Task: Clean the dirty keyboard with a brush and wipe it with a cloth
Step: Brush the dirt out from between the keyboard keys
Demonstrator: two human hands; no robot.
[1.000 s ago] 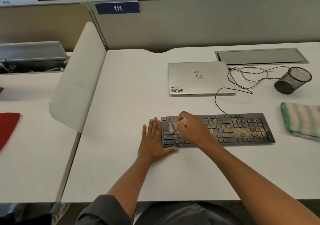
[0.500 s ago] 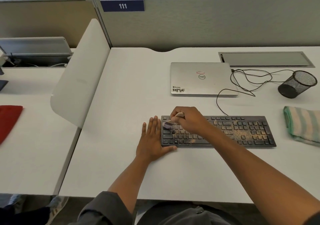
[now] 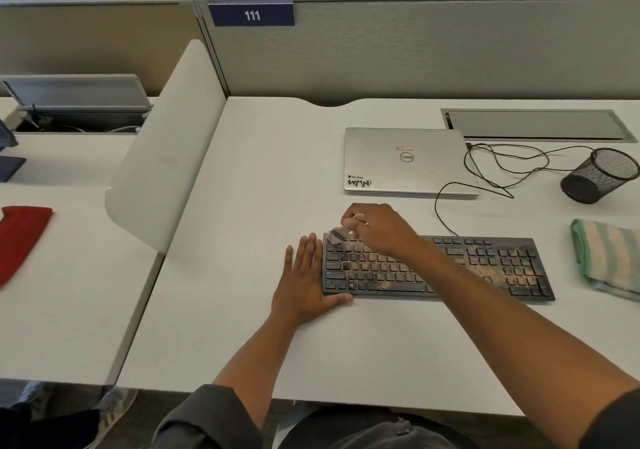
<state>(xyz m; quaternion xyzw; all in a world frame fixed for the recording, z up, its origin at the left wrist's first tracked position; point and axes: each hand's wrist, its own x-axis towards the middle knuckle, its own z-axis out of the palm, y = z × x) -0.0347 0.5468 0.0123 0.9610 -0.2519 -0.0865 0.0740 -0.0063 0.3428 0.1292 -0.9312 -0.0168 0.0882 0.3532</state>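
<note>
From the head view I see a black mesh cup [image 3: 601, 175] lying tipped on its side at the far right of the desk [image 3: 263, 178]; I cannot tell whether anything is inside it. My right hand [image 3: 375, 228] curls its fingers round a small brush [image 3: 337, 235], whose bristles sit at the keyboard's far left corner. My left hand [image 3: 306, 280] lies flat, fingers straight and close together, against the left end of the keyboard [image 3: 485, 268], thumb along its near edge. The black keyboard lies in front of me on the white desk, speckled with tan grit. A striped green cloth [image 3: 609, 258] lies folded just right of it, apart from it. Behind the keyboard a closed silver laptop [image 3: 408, 161] rests, with a thin black cable [image 3: 502, 164] looped beside it. A grey partition [image 3: 450, 50] with a blue 111 tag [image 3: 252, 15] backs the desk. On the neighbouring desk to the left lies a red cloth [image 3: 20, 240].
</note>
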